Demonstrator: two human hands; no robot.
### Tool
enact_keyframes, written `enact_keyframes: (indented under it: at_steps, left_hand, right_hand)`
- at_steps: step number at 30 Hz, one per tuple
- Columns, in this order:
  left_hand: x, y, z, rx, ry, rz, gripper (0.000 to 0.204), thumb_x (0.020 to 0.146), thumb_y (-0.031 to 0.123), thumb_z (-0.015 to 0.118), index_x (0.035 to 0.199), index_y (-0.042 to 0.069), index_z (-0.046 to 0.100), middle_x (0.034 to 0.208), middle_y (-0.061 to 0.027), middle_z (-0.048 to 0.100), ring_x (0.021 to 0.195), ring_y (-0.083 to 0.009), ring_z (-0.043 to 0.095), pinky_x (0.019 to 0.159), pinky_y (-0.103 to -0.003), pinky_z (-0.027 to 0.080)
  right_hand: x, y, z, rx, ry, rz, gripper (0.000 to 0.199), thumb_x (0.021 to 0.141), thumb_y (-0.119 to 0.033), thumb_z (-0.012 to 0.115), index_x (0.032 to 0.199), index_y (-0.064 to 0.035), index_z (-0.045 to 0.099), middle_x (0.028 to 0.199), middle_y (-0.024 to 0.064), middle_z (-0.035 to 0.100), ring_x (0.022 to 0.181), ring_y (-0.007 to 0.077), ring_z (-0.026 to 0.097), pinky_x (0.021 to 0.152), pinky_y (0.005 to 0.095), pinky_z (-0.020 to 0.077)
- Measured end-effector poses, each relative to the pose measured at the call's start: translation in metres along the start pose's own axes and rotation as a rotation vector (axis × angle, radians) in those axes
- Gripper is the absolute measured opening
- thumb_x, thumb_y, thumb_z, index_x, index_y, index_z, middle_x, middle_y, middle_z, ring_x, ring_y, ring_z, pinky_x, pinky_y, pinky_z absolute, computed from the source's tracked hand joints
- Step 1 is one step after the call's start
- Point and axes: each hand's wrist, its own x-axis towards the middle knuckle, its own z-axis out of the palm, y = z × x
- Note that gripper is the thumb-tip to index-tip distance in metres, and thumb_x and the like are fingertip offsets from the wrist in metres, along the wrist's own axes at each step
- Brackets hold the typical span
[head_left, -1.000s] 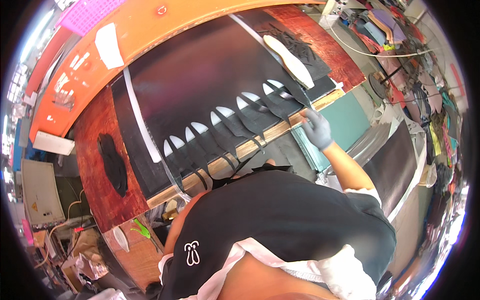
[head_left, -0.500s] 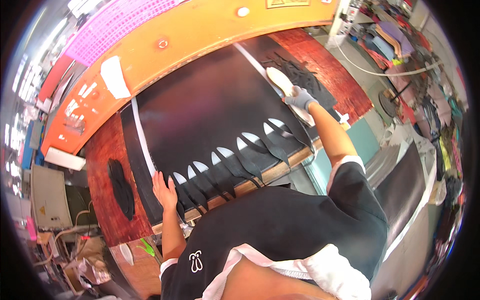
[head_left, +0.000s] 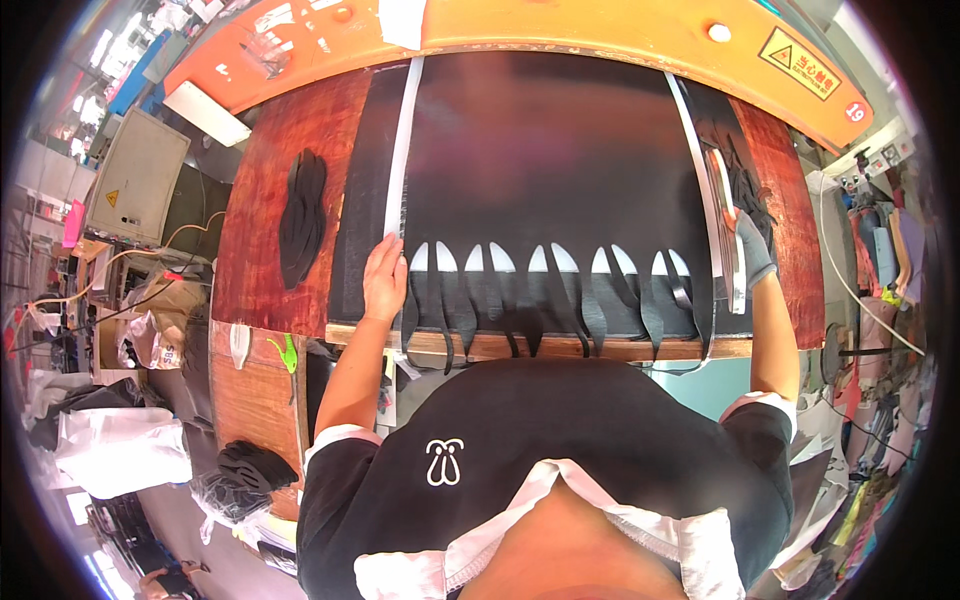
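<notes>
My bare left hand (head_left: 385, 277) lies with its fingers stretched out at the left edge of the black sheet (head_left: 550, 160), beside the lower end of a white strip (head_left: 404, 140). In a grey glove, my right hand (head_left: 752, 246) grips a long pale sole-shaped piece (head_left: 738, 262), which stands tilted on edge near the right white strip (head_left: 684, 105). Along the sheet's near edge runs a row of cut-out gaps with pale tips. Several narrow black offcuts (head_left: 568, 300) curl between them and hang over the wooden edge.
An orange machine beam (head_left: 560, 28) spans the far side. Stacked black sole-shaped pieces (head_left: 302, 215) lie on the red board (head_left: 252, 240) at left. Black scraps (head_left: 745, 185) lie beyond my right hand. Left of me, green-handled snips (head_left: 288, 352) rest on a lower wooden surface (head_left: 250, 385).
The view has swung, so the board now lies straight ahead. In my right hand the pale sole-shaped piece has tipped from showing its face to edge-on. My left hand stays by the left strip.
</notes>
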Motion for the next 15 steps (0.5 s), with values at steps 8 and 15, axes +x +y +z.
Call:
enact_keyframes:
  at_steps: [8,15]
  left_hand:
    - [0.0,-0.01,0.005,-0.093,0.004,0.016,0.031,0.088,0.014,0.056,0.116,0.004,0.062,0.131,-0.0125,0.052,0.119,-0.032,0.047,0.103,-0.041,0.035]
    - [0.0,-0.016,0.01,-0.18,0.021,0.01,0.034,0.085,0.016,0.06,0.117,0.005,0.06,0.132,-0.0106,0.05,0.121,-0.0303,0.045,0.103,-0.042,0.033]
  right_hand:
    - [-0.002,-0.066,0.216,0.078,-0.146,-0.14,0.061,0.079,-0.038,0.065,0.129,-0.0077,0.047,0.106,0.0033,0.055,0.095,0.0144,0.052,0.08,0.0283,0.0431]
    - [0.067,-0.052,0.399,0.091,-0.327,-0.061,0.03,0.083,-0.032,0.063,0.103,-0.0114,0.057,0.077,0.0002,0.054,0.065,0.011,0.052,0.059,0.029,0.0445]
